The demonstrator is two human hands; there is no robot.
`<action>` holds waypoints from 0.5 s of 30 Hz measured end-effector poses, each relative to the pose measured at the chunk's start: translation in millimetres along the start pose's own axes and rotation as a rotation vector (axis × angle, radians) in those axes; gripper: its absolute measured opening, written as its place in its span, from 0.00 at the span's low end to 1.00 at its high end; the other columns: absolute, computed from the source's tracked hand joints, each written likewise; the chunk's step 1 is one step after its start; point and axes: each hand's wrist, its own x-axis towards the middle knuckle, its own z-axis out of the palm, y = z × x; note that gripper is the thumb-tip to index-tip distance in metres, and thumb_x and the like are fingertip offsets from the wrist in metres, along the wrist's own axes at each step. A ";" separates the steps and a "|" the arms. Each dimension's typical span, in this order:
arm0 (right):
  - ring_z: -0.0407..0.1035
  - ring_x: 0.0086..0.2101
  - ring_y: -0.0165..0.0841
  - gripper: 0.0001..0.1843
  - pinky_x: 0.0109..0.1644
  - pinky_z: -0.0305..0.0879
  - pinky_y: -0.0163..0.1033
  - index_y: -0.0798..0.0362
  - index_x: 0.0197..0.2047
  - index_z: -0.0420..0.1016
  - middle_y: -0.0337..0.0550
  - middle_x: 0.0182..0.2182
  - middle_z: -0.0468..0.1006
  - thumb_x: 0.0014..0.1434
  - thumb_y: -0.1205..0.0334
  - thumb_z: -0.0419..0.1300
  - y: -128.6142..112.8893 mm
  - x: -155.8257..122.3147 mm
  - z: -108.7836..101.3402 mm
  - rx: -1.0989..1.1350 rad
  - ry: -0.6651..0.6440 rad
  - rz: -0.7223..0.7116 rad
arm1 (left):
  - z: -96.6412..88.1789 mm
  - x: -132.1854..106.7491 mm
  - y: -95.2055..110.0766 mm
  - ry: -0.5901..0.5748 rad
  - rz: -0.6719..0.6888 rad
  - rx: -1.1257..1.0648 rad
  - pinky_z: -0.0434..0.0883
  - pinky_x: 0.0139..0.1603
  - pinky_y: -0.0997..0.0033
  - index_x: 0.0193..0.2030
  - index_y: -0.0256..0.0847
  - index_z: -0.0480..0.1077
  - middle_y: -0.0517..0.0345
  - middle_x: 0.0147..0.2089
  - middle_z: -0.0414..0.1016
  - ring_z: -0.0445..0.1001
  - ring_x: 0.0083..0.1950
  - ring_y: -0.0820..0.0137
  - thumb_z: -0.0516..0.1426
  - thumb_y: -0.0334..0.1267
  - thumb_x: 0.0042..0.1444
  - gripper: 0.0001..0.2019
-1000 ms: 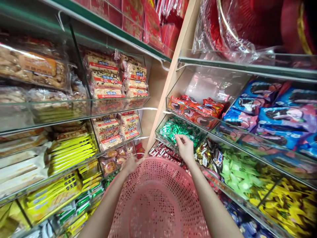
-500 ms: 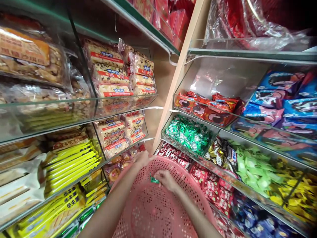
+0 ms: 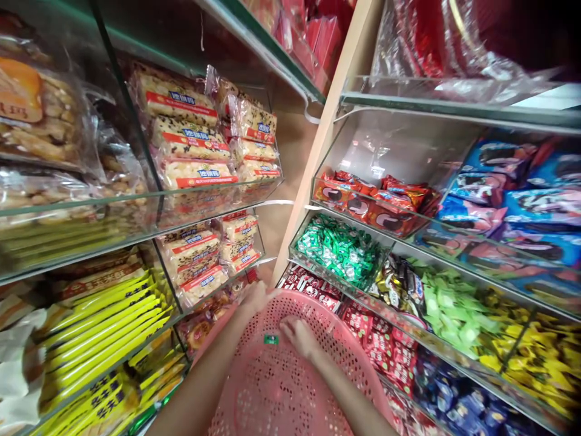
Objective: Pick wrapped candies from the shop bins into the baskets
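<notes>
A pink perforated plastic basket [image 3: 272, 387] fills the lower middle of the view. My left hand [image 3: 255, 298] is closed over its far left rim, with the fingertips partly hidden. Inside the basket, my right hand [image 3: 297, 334] hovers near the far wall, its fingers loosely bent and apart, with nothing seen between them. Just left of those fingers is a small green wrapped candy [image 3: 271, 340], apart from the hand and against the basket's inner side. Similar green candies [image 3: 338, 248] fill a clear bin beyond the basket, to the right.
Glass-fronted shelves surround the basket. On the left are packaged pastry bars [image 3: 195, 142] and yellow packets [image 3: 104, 327]. To the right lie red packets [image 3: 381, 345], light green packets [image 3: 454, 309], yellow candies [image 3: 540, 363] and blue packets [image 3: 544, 206]. A wooden post [image 3: 313, 163] stands at the corner.
My right hand has let go of the green candy, which now sits apart from the fingers. My left hand remains on the rim. The view has shifted slightly.
</notes>
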 end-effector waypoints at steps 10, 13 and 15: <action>0.71 0.38 0.31 0.16 0.43 0.64 0.35 0.49 0.44 0.73 0.43 0.38 0.77 0.64 0.60 0.45 -73.4 -6.5 -63.3 -0.205 0.192 -0.322 | 9.6 16.6 4.8 -0.076 -0.035 -0.061 0.67 0.43 0.61 0.42 0.37 0.72 0.39 0.46 0.76 0.72 0.50 0.50 0.45 0.68 0.46 0.36; 0.71 0.37 0.31 0.14 0.43 0.64 0.35 0.51 0.43 0.73 0.44 0.36 0.77 0.64 0.60 0.47 -99.2 1.3 -111.0 -0.217 0.394 -0.395 | 5.9 17.7 6.8 -0.107 -0.052 -0.060 0.67 0.43 0.60 0.42 0.37 0.72 0.39 0.46 0.76 0.72 0.50 0.49 0.44 0.68 0.47 0.36; 0.70 0.34 0.31 0.14 0.40 0.64 0.36 0.52 0.43 0.73 0.44 0.35 0.76 0.63 0.60 0.48 -110.4 10.9 -140.5 -0.288 0.523 -0.374 | 2.9 15.7 8.4 -0.110 -0.059 -0.064 0.67 0.44 0.59 0.41 0.37 0.72 0.39 0.45 0.76 0.72 0.50 0.49 0.44 0.67 0.47 0.35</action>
